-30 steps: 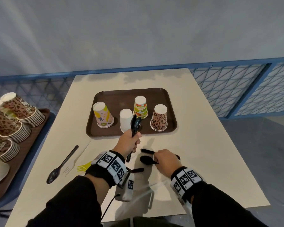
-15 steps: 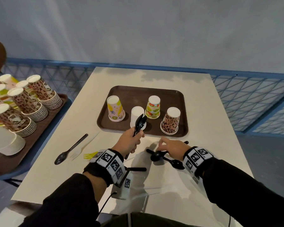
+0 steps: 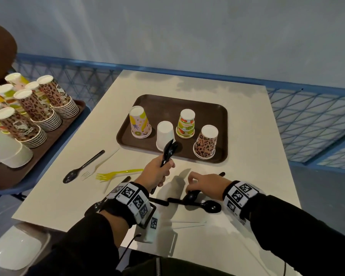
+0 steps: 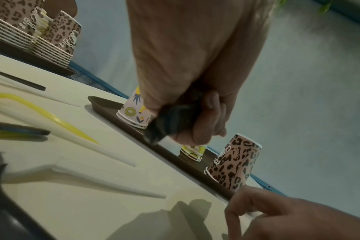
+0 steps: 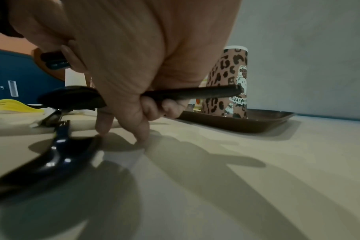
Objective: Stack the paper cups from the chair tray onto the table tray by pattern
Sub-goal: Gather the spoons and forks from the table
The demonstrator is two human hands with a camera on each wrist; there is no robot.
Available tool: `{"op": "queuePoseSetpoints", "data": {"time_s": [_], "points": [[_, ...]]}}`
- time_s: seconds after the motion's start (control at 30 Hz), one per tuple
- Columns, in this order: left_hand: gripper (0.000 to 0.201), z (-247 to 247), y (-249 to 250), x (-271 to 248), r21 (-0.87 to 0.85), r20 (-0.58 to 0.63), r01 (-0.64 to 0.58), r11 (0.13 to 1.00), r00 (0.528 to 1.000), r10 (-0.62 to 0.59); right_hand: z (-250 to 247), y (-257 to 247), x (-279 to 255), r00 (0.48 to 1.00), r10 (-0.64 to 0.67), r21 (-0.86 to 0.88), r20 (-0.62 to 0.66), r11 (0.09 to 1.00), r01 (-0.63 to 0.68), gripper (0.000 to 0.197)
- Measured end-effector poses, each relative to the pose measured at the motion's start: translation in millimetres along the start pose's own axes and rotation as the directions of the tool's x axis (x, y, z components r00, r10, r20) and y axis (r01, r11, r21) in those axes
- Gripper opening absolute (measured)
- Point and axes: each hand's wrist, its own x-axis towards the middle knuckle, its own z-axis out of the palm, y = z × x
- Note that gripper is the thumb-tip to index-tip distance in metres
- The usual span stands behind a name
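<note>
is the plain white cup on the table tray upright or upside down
Upside down. The white cup stands on its wide rim on the table tray, closed base upward, like the three patterned cups beside it.

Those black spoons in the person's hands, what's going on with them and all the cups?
The person is gathering cutlery off the table. The left hand grips a bunch of black spoons upright; the right hand holds another black spoon low over the tabletop. More cutlery lies loose nearby. Four upside-down cups sit on the table tray, and stacks of cups wait on the chair tray.
</note>
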Motion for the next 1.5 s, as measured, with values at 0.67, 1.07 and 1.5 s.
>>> {"op": "queuePoseSetpoints", "data": {"time_s": [0.67,1.07,1.5], "points": [[0.031,18.6,-2.3,-3.4,0.163,0.040,0.096,0.982,0.994,-0.103,-13.7,-19.9,-12.3,0.867,-0.116,-0.064,-0.484,0.993,0.097,0.024],[0.023,30.2,18.9,7.2,-0.219,0.192,0.091,0.971,0.980,-0.049,-24.4,-37.3,-31.9,0.668,0.140,0.195,-0.731,0.981,0.007,0.033],[0.021,-11.9,14.6,5.1,-0.182,0.278,-0.070,0.981,0.953,0.120,-49.3,-89.8,27.6,0.529,0.788,0.948,-0.314,0.296,0.121,0.017]]}}
